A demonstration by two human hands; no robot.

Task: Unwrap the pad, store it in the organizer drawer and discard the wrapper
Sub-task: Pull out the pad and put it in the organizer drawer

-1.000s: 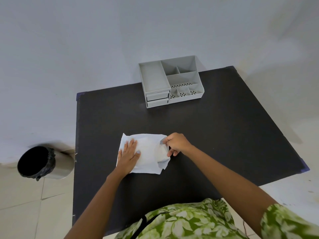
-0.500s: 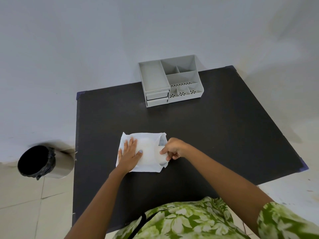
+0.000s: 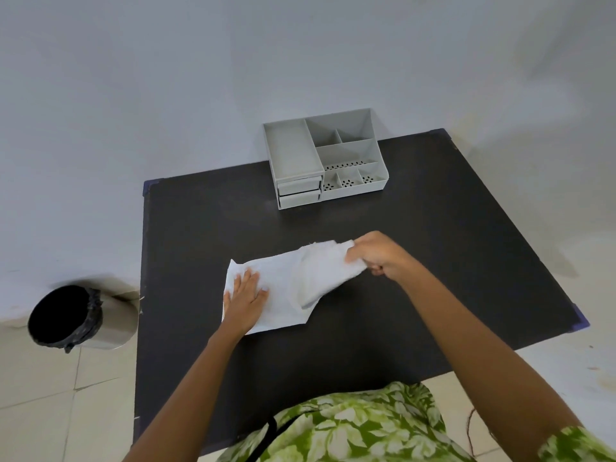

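Note:
A white wrapper (image 3: 283, 295) lies spread on the black table (image 3: 433, 261). My left hand (image 3: 245, 301) presses flat on its left part, fingers apart. My right hand (image 3: 380, 255) is closed on the right end of the white pad (image 3: 323, 271), which is lifted and stretched to the right off the wrapper. The grey organizer (image 3: 325, 158) stands at the table's far edge, its two small drawers (image 3: 299, 191) shut at the front left.
A metal bin (image 3: 80, 316) with a black liner stands on the tiled floor left of the table. A pale wall is behind the organizer. My green floral clothing (image 3: 350, 428) is at the near table edge.
My right hand has pulled the pad's end up and to the right, unrolling it from the wrapper. The left hand stays pressed on the wrapper.

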